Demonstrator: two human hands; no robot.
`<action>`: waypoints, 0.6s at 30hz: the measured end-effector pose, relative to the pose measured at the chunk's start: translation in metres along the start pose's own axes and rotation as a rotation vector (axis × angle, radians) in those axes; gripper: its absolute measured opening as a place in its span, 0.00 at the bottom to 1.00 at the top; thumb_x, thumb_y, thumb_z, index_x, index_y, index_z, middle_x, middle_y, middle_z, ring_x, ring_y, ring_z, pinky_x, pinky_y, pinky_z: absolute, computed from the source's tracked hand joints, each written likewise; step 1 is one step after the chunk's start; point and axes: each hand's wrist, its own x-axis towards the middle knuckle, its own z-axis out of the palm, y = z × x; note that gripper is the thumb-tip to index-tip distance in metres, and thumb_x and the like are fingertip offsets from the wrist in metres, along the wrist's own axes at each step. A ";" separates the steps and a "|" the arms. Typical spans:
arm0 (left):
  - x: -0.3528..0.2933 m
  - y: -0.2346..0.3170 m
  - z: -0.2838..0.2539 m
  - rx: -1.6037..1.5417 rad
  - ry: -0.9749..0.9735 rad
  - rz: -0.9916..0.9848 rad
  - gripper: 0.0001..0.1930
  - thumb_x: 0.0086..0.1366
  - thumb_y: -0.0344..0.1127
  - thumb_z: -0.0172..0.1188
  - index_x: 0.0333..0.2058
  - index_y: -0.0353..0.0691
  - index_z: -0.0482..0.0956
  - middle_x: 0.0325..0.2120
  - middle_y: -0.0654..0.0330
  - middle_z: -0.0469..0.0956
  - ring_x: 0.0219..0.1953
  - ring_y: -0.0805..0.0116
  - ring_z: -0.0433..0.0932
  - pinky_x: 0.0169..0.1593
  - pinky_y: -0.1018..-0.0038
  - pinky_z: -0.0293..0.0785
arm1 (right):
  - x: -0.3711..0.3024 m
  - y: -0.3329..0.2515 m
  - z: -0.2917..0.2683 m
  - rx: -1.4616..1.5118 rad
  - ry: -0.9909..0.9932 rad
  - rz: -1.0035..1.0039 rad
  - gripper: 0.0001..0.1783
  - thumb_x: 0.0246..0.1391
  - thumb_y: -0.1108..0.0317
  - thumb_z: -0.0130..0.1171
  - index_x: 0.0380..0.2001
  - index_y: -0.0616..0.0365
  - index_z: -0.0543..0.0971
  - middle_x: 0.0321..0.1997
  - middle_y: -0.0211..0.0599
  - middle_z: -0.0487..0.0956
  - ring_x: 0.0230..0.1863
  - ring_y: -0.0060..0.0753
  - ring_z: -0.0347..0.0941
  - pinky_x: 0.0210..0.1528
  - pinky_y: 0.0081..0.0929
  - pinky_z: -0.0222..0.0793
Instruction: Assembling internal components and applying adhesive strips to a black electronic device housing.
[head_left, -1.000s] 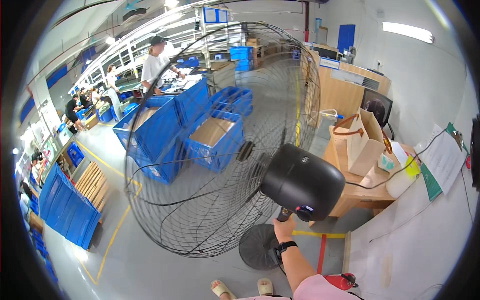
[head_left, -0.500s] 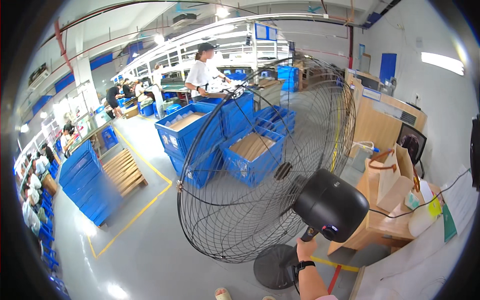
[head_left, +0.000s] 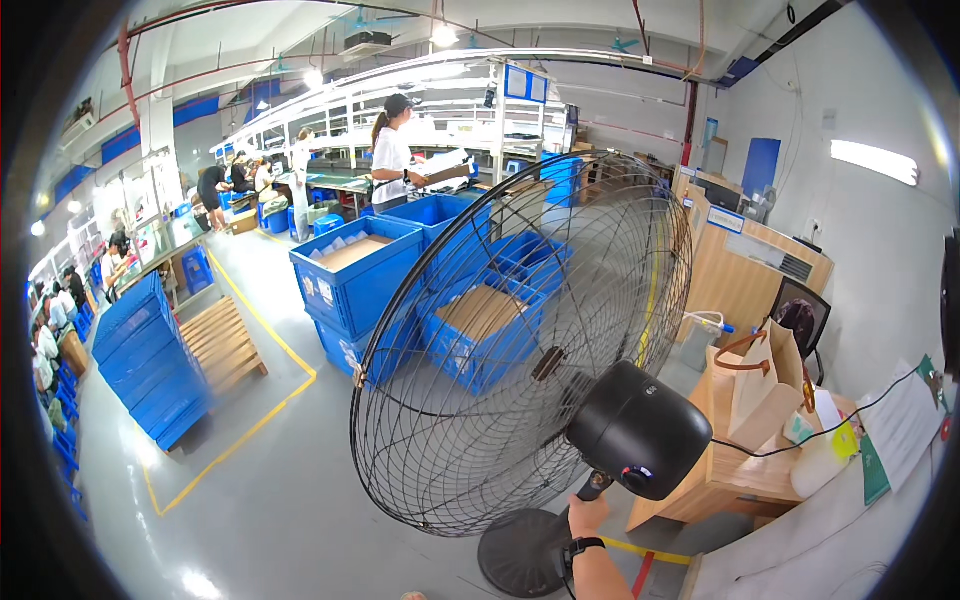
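A large black pedestal fan (head_left: 640,425) stands in front of me, its round wire cage (head_left: 430,430) turned away to the left. My right hand (head_left: 587,515) is closed round the fan's pole just below the motor housing, with a dark watch on that wrist. Beneath the hand, the round black base (head_left: 515,550) rests on the grey floor. The blades are blurred inside the cage. A black cord (head_left: 790,444) shows to the right of the motor. My left hand is out of the picture.
Blue crates (head_left: 350,265) with cardboard inside stand beyond the fan. Stacked blue crates (head_left: 150,360) sit by a wooden pallet (head_left: 222,338) at left. A person (head_left: 393,150) holds a flat piece behind the crates. At right is a wooden desk (head_left: 690,475) with a paper bag (head_left: 765,385).
My view has shifted, so the fan and my right hand appear slightly lower and further left. The person behind the crates now stands straighter, lifting a flat piece. My grip is unchanged.
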 end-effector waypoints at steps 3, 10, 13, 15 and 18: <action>0.005 0.000 0.003 -0.030 -0.018 -0.023 0.19 0.64 0.46 0.32 0.41 0.48 0.71 0.23 0.62 0.74 0.18 0.72 0.61 0.19 0.73 0.62 | 0.003 -0.004 0.003 -0.078 0.003 0.018 0.17 0.26 0.70 0.63 0.25 0.63 0.72 0.24 0.44 0.76 0.29 0.48 0.73 0.34 0.36 0.67; 0.034 -0.023 -0.005 0.018 -0.124 0.003 0.14 0.62 0.42 0.42 0.42 0.45 0.71 0.30 0.57 0.75 0.25 0.67 0.68 0.22 0.68 0.66 | 0.004 0.001 0.015 -0.034 -0.012 0.041 0.16 0.26 0.70 0.63 0.23 0.63 0.72 0.23 0.43 0.76 0.27 0.46 0.73 0.32 0.36 0.67; 0.056 -0.045 -0.020 -0.059 -0.053 -0.129 0.17 0.58 0.33 0.38 0.42 0.48 0.74 0.31 0.61 0.78 0.22 0.74 0.67 0.21 0.80 0.64 | -0.004 -0.009 0.033 0.028 -0.049 0.062 0.23 0.27 0.67 0.63 0.33 0.64 0.71 0.29 0.48 0.75 0.33 0.49 0.72 0.37 0.37 0.66; 0.064 -0.053 -0.011 0.012 0.008 -0.100 0.17 0.59 0.33 0.38 0.42 0.48 0.74 0.31 0.61 0.78 0.22 0.74 0.67 0.21 0.79 0.64 | 0.003 0.000 0.035 0.010 -0.004 0.021 0.26 0.28 0.67 0.63 0.35 0.65 0.70 0.31 0.49 0.74 0.35 0.50 0.71 0.39 0.37 0.65; -0.007 0.063 0.015 0.119 -0.048 -0.187 0.16 0.59 0.36 0.39 0.43 0.48 0.73 0.33 0.59 0.77 0.26 0.73 0.70 0.24 0.77 0.67 | -0.002 0.003 0.030 0.014 0.046 0.011 0.37 0.29 0.64 0.65 0.46 0.68 0.63 0.42 0.53 0.70 0.44 0.54 0.65 0.48 0.38 0.60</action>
